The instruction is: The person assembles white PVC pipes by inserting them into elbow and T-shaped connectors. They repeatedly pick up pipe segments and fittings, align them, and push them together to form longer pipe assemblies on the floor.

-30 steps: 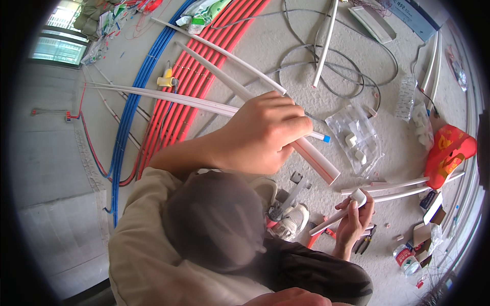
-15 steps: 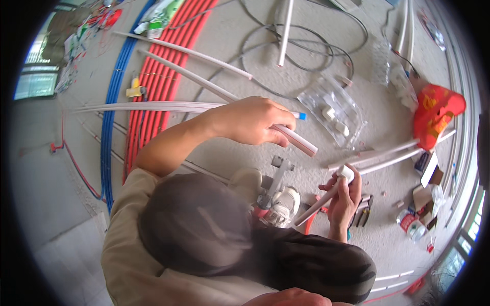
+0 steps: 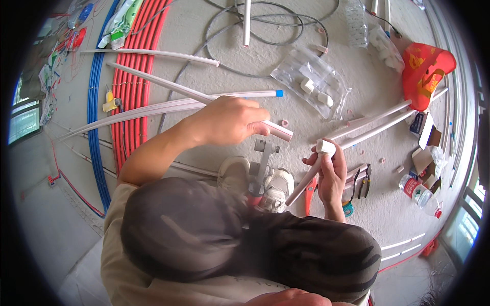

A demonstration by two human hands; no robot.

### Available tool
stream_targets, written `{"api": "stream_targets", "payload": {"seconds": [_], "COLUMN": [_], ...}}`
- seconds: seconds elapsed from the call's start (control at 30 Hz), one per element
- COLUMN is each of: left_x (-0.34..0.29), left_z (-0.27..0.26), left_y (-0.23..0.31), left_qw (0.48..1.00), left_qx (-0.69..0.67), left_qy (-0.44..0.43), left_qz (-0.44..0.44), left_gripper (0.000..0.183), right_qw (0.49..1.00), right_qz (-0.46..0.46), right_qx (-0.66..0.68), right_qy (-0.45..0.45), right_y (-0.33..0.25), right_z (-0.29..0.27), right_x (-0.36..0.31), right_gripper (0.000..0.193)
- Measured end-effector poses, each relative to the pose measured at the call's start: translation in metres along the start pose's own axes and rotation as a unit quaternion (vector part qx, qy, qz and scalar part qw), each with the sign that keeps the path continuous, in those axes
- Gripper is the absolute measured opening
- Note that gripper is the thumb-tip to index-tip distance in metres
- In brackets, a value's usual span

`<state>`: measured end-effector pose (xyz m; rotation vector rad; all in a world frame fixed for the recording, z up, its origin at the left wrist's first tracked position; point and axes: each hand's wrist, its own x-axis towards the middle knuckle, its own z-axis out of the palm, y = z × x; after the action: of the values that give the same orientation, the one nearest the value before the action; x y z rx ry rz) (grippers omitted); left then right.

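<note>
My left hand (image 3: 232, 121) is closed round a white plastic pipe (image 3: 279, 131), whose cut end juts out past the fingers. The pipe seems to run on behind the hand to the upper left. My right hand (image 3: 333, 179) grips a short white pipe (image 3: 304, 186) topped by a white pipe fitting (image 3: 325, 148); thumb and fingers press round both. Between the hands, apart from both pipes, stands a grey pipe-welding iron (image 3: 264, 158) with heating heads, its red lower part between my shoes (image 3: 278, 186).
A clear bag (image 3: 312, 84) of white fittings lies ahead, near coiled grey cable (image 3: 206, 38). Red pipes (image 3: 133, 86) and blue pipes (image 3: 95, 102) run along the left. On the right are an orange-handled tool (image 3: 309, 194), pliers (image 3: 364, 186), a bottle (image 3: 414, 189) and a red bag (image 3: 426, 74).
The whole view has shifted, so floor things appear farther left and up. Both hands keep their holds; both sit slightly closer to the welding iron.
</note>
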<state>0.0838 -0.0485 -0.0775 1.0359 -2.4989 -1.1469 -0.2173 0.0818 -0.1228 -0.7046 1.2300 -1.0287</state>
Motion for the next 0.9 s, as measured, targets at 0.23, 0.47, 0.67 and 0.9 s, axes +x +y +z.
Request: {"api": "stream_targets", "payload": {"seconds": [0.23,0.47,0.67,0.9], "left_x": [-0.016,-0.065,-0.081,-0.079], "left_z": [0.008,0.046,0.062,0.069], "left_y": [0.0,-0.021,-0.041,-0.046], "left_qw": [0.994,0.97,0.964,0.969], "left_qx": [0.024,0.056,0.049,0.035], "left_qy": [-0.052,-0.1,-0.102,-0.083], "left_qz": [-0.089,-0.213,-0.239,-0.228], "left_gripper": [0.019,0.03,0.029,0.027], "right_qw": [1.0,0.976,0.986,0.991], "right_qz": [0.014,0.133,-0.083,0.114], "right_qx": [-0.002,-0.146,-0.137,0.063], "right_qy": [-0.006,-0.09,-0.047,0.029], "right_y": [0.012,0.03,0.008,0.006], "right_z": [-0.002,-0.017,-0.006,0.008], "right_x": [-0.007,0.003,0.019,0.036], "right_gripper": [0.038,0.03,0.04,0.036]}}
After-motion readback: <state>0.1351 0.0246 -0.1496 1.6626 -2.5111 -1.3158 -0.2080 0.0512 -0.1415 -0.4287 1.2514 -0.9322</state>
